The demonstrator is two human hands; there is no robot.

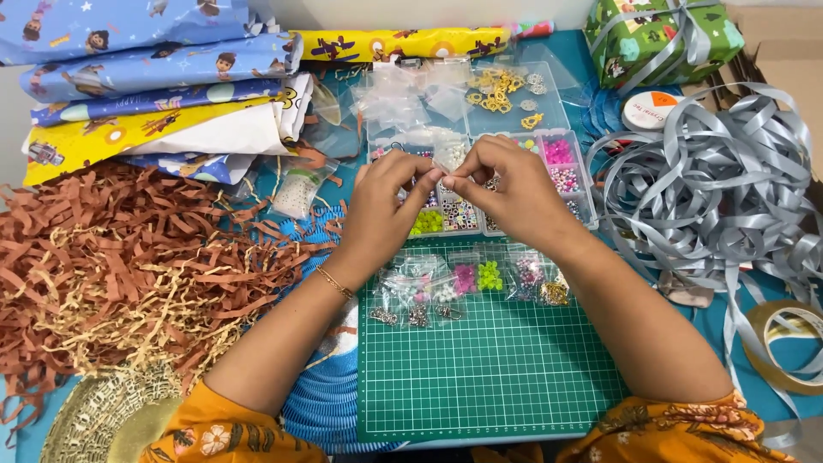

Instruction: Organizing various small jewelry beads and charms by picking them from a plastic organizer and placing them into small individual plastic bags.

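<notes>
Both hands' fingertips together (something tiny between) over bead organizer (561, 184)

Orange floral sleeves (231, 433) — thin gold bracelet (334, 282) on left wrist.

I see a home craft table: a green cutting mat (489, 377) sits at the centre, with a clear bead organiser (480, 184) just beyond it, grey ribbon (711, 189) to its right, shredded paper (129, 266) left, and wrapping-paper sheets (154, 77) beyond-left.

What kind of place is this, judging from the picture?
Probably a home craft or gift-wrapping table: a green cutting mat, a clear compartment box of beads, sheets of wrapping paper and loose grey ribbon.
</notes>
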